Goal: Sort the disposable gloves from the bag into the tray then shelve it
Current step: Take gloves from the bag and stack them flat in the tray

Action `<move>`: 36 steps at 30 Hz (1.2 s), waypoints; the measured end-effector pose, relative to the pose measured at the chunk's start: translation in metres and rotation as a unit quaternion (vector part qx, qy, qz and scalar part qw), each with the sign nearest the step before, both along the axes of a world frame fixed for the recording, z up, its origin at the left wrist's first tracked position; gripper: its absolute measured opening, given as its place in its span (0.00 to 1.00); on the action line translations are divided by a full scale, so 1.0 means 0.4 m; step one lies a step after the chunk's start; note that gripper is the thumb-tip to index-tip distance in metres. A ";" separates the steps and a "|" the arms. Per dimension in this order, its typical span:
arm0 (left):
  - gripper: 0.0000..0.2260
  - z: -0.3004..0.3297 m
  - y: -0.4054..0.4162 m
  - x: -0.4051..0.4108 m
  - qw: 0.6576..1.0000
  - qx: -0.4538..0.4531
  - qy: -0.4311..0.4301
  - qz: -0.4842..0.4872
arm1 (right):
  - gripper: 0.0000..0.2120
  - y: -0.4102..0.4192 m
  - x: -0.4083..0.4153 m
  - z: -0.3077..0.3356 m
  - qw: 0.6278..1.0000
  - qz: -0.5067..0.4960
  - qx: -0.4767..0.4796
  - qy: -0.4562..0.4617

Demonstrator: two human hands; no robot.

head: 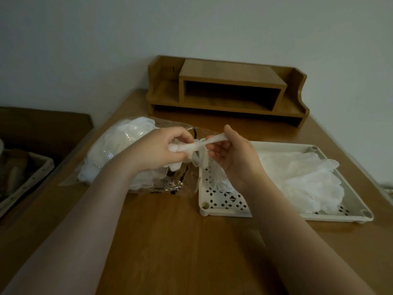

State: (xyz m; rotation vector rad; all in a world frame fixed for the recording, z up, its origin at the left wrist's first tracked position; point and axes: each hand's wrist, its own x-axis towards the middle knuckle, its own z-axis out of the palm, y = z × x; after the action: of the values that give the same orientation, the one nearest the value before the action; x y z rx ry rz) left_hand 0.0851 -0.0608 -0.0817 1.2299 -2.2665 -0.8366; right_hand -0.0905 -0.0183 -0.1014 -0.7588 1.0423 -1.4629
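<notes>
Plain wall (85, 39) (dim), wooden table (180, 241)

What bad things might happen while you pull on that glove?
Both hands, left hand and right hand, pinch one thin glove stretched between them, so it might tear. More gloves seem tangled with it and may drop onto the table instead of the tray. The gloves in the tray already hang over its right rim, so some could slide off when it is shelved.
</notes>
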 end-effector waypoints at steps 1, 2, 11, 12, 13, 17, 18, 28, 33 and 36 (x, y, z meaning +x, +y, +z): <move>0.09 0.002 0.000 0.003 1.000 0.002 0.010 0.009 | 0.16 0.000 -0.001 0.001 0.999 0.005 0.018 -0.040; 0.07 0.003 0.000 0.005 1.000 0.000 0.019 0.019 | 0.17 -0.001 0.000 0.001 0.997 0.007 0.036 -0.069; 0.07 -0.002 -0.001 -0.006 0.983 0.032 0.160 0.080 | 0.06 -0.001 -0.002 -0.019 0.996 0.042 -0.024 0.075; 0.08 -0.004 -0.001 -0.008 0.983 0.034 0.160 0.084 | 0.07 -0.002 -0.001 -0.024 0.989 0.043 -0.028 0.140; 0.10 -0.004 0.000 -0.010 0.982 0.040 0.161 0.088 | 0.13 -0.001 0.002 -0.025 0.978 0.050 -0.027 0.202; 0.13 -0.003 0.004 -0.021 0.976 0.059 0.175 0.116 | 0.16 0.008 0.010 -0.018 0.932 0.112 -0.047 0.342; 0.12 -0.004 0.005 -0.023 0.973 0.066 0.186 0.120 | 0.09 0.010 0.011 -0.017 0.921 0.112 -0.049 0.370; 0.09 0.004 -0.005 -0.037 0.745 0.295 0.574 0.171 | 0.07 -0.002 -0.024 -0.003 0.978 0.166 -0.004 0.124; 0.17 -0.009 0.022 -0.065 0.932 0.101 0.305 0.166 | 0.06 -0.008 -0.015 -0.012 0.984 0.145 0.013 0.104; 0.12 -0.010 0.034 -0.069 0.985 0.024 0.161 0.055 | 0.05 -0.009 -0.016 -0.010 0.987 0.131 0.008 0.096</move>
State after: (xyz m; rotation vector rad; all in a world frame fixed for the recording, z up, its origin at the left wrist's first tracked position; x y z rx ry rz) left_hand 0.0576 -0.0471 -0.0856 1.1362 -1.9154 -0.9746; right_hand -0.0968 -0.0219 -0.1055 -1.0010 1.0528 -1.1734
